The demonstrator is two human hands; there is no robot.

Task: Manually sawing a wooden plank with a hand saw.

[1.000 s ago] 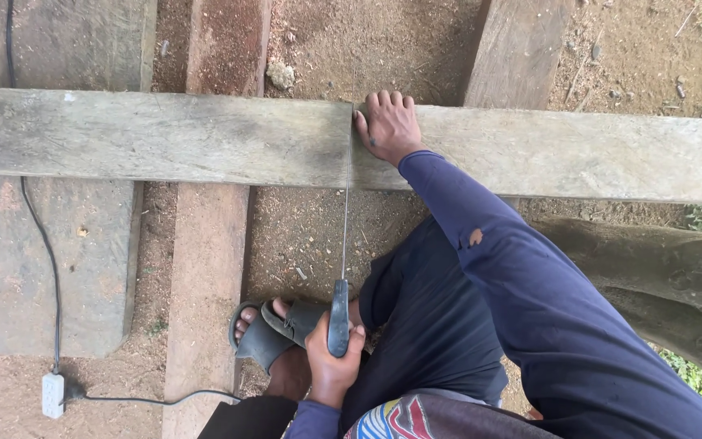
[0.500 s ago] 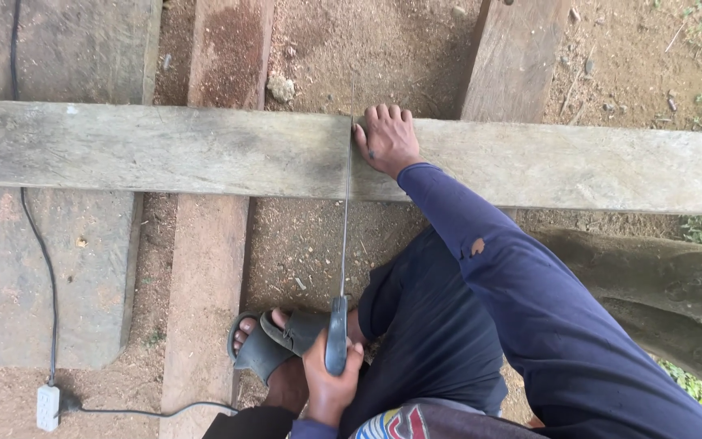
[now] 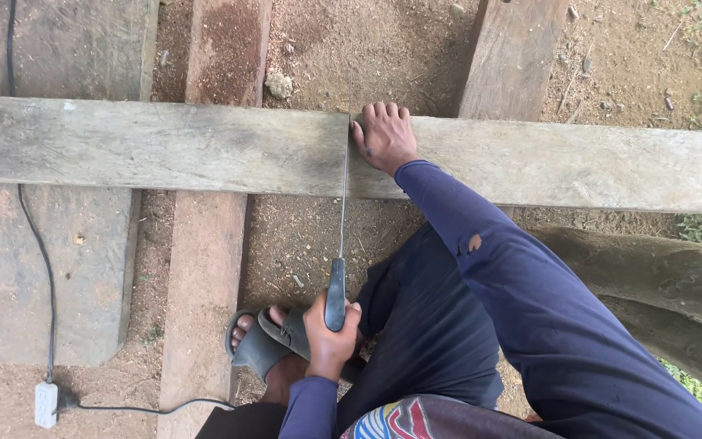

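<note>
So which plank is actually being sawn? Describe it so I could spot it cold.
Find the long grey weathered plank lying crosswise over the lengthwise boards on the dirt. The right hand presses flat on it, and the hand saw, gripped by the left hand, has its thin blade across it. It alone lies sideways.

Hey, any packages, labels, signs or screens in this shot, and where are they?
None in view: no package, label, sign or screen.
Nearest to one: a small white box-shaped plug block on a dark cable, lying on the ground at lower left.
</note>
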